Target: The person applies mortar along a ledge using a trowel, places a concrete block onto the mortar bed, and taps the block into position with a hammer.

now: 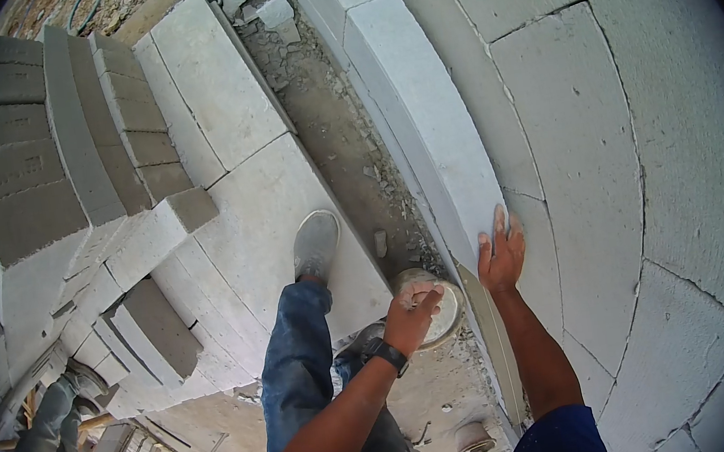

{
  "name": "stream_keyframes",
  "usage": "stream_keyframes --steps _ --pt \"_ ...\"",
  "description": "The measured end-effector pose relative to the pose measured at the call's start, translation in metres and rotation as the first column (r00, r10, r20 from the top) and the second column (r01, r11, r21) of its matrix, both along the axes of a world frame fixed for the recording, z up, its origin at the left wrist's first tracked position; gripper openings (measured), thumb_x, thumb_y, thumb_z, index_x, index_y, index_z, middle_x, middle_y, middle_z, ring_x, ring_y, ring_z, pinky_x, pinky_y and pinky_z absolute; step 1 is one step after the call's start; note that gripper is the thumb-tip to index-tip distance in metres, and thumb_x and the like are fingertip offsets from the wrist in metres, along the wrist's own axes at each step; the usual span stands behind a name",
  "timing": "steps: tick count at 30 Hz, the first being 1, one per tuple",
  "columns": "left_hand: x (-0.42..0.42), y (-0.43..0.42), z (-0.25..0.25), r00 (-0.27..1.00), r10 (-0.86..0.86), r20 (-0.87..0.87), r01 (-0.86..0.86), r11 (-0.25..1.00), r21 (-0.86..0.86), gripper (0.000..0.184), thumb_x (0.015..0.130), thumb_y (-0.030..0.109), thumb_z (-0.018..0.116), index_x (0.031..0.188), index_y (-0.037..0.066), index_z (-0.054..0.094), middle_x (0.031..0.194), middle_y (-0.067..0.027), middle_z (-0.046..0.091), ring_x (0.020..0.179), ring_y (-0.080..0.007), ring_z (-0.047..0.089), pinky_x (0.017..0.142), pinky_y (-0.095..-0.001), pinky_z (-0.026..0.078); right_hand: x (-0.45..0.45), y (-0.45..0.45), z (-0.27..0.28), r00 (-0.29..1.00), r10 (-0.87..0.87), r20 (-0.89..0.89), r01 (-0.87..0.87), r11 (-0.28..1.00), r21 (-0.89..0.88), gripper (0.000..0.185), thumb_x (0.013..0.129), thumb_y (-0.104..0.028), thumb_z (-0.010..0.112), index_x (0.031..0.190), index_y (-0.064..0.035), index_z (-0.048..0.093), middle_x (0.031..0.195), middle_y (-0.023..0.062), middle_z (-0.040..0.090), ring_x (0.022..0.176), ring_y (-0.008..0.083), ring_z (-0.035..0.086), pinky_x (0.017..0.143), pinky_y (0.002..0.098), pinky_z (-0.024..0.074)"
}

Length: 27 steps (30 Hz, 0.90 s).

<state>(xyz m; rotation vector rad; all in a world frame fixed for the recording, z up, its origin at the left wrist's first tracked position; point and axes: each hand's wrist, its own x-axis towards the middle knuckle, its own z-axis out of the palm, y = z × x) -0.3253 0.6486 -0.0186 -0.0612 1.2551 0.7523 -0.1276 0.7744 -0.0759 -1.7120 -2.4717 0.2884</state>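
I've got the right hand [501, 254] open with its fingers spread, looks to be touching the near end of the long pale block [423, 101]. That block lies alongside the jointed blockwork [576, 127], and from my remote seat its long axis runs away from those fingertips, forward and a bit left. My left hand [414, 319] is farther off, over by the bucket [454, 316] with fingers curled in, and honestly I can't tell if it's pinching anything, so the right one's clearly nearer to the block
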Motion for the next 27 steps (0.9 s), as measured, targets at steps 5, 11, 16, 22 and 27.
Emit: stream_keyframes --steps 5,11,16,22,27 --pt "0.001 0.001 0.0 1.0 0.007 0.002 -0.007 1.0 -0.019 0.046 0.096 0.039 0.07 0.123 0.003 0.061 0.114 -0.0077 0.069 0.094 -0.017 0.068 0.08 -0.0299 0.051 -0.002 0.0 0.004 1.0 -0.012 -0.01 0.012 0.999 -0.032 0.057 0.104 -0.034 0.046 0.153 -0.0038 0.043 0.138 0.0341 0.048 0.123 0.0482 0.049 0.105 0.0541 0.0366" --pt "0.003 0.0 0.0 1.0 0.008 0.007 -0.008 0.999 -0.05 0.04 0.096 0.035 0.069 0.121 0.005 0.062 0.114 -0.0068 0.069 0.095 -0.0168 0.067 0.081 -0.0307 0.049 0.004 0.0 -0.005 1.0 -0.008 0.014 0.008 1.0 0.02 0.057 0.104 -0.037 0.047 0.154 -0.0103 0.044 0.139 0.0305 0.048 0.119 0.045 0.05 0.102 0.0522 0.0382" --pt "0.006 -0.005 -0.004 0.999 0.042 -0.005 -0.042 0.999 -0.033 0.057 0.093 0.039 0.074 0.126 -0.004 0.058 0.108 -0.0106 0.069 0.086 -0.0152 0.067 0.068 -0.026 0.05 0.006 -0.001 -0.006 1.0 -0.009 0.009 0.009 1.0 0.014 0.057 0.104 -0.037 0.047 0.154 -0.0108 0.044 0.14 0.0293 0.047 0.12 0.0438 0.05 0.102 0.0518 0.0382" --pt "0.007 -0.009 -0.006 0.998 0.059 0.009 -0.059 0.998 -0.031 0.055 0.093 0.037 0.074 0.126 -0.004 0.058 0.109 -0.0112 0.069 0.086 -0.0149 0.067 0.068 -0.0256 0.049 0.009 0.0 -0.01 1.0 -0.005 -0.019 0.005 1.0 0.01 0.058 0.103 -0.038 0.049 0.154 -0.0117 0.044 0.142 0.0279 0.046 0.123 0.0426 0.049 0.103 0.0512 0.0373" --pt "0.006 -0.008 -0.002 0.999 0.044 0.006 -0.044 0.999 -0.028 0.053 0.094 0.036 0.074 0.125 -0.004 0.058 0.109 -0.011 0.069 0.085 -0.0145 0.067 0.067 -0.026 0.049 0.009 0.004 -0.003 0.999 0.014 -0.032 -0.015 1.0 -0.017 0.061 0.1 -0.037 0.056 0.155 -0.012 0.043 0.138 0.0287 0.05 0.122 0.0441 0.052 0.102 0.0503 0.0415"
